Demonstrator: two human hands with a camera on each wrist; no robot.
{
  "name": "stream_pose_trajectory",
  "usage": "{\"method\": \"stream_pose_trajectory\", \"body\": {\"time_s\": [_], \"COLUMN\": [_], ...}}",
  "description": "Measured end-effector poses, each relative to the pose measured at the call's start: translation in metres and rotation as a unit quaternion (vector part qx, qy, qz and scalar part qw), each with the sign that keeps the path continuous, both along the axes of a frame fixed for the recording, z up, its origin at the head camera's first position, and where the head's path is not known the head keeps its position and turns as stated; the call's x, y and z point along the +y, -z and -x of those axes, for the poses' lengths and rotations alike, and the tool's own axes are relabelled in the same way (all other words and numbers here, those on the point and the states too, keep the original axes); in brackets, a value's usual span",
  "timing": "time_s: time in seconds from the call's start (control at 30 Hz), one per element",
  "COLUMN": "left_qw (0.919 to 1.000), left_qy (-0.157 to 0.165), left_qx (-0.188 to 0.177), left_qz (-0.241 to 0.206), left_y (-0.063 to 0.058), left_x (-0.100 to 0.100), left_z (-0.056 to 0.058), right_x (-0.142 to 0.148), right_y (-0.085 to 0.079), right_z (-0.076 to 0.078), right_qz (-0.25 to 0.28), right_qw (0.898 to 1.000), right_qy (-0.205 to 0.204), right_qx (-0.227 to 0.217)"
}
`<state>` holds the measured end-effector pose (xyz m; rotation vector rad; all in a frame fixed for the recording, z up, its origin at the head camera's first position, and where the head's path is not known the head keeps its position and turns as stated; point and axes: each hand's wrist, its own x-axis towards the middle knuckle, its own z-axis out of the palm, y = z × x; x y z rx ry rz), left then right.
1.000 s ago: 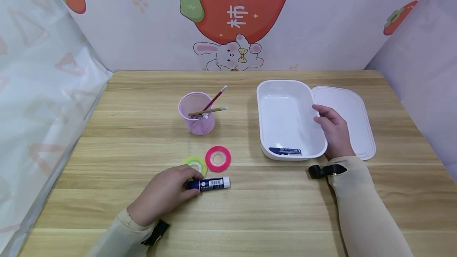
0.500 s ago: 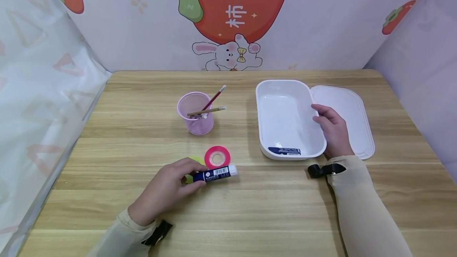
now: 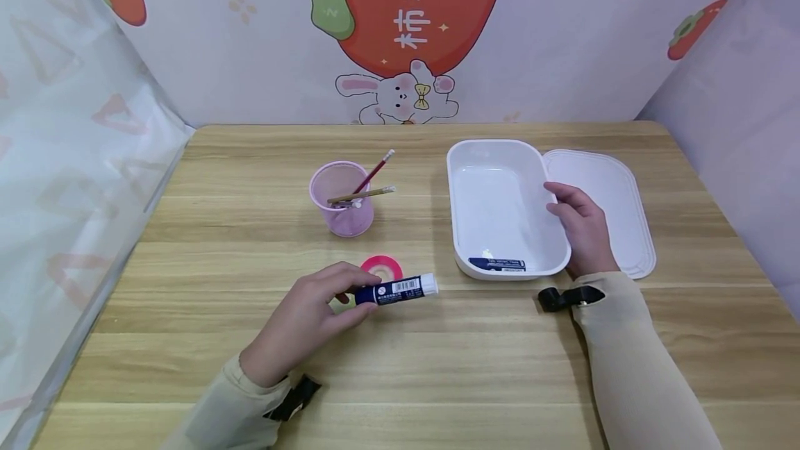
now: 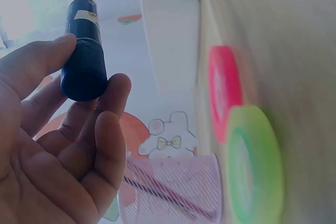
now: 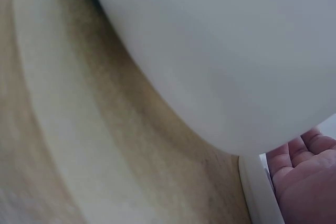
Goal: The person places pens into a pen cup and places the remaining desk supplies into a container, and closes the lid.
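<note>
Head view: the left hand (image 3: 306, 316) is pinching a dark-blue, white-ended, barcode-labelled cylindrical tube (image 3: 397, 290) above the wood-grained worktop (image 3: 469, 367), roughly midway between its side edges; the right hand (image 3: 586, 231) is gripping a glossy white rounded-rectangular box (image 3: 500, 207) toward the back right corner.

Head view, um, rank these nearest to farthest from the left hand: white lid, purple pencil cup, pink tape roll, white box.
From the left hand:
1. Pink tape roll, just beyond the fingertips, partly covered by the held blue tube.
2. Purple pencil cup, farther back on the table.
3. White box, to the right.
4. White lid, right of the box.
</note>
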<state>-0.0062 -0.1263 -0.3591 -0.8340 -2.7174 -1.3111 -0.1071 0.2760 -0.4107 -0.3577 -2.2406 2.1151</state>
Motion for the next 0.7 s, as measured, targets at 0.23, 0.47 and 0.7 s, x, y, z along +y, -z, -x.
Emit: {"method": "stream_pose_trajectory", "body": {"time_s": [0.23, 0.47, 0.7], "left_qw": [0.9997, 0.9994, 0.9987], "left_qy": [0.015, 0.014, 0.019], "left_qx": [0.000, -0.015, -0.025], "left_qz": [-0.019, -0.027, -0.041], "left_y": [-0.008, -0.016, -0.023], "left_x": [0.016, 0.026, 0.037], "left_z": [0.007, 0.012, 0.016], "right_x": [0.000, -0.003, -0.001], "right_y": [0.000, 0.001, 0.002], "right_z": [0.001, 0.002, 0.002], "right_qz": [0.003, 0.002, -0.006], "right_qw": [1.000, 1.000, 1.000], "right_qy": [0.001, 0.003, 0.009], "right_qx": [0.000, 0.002, -0.003]}}
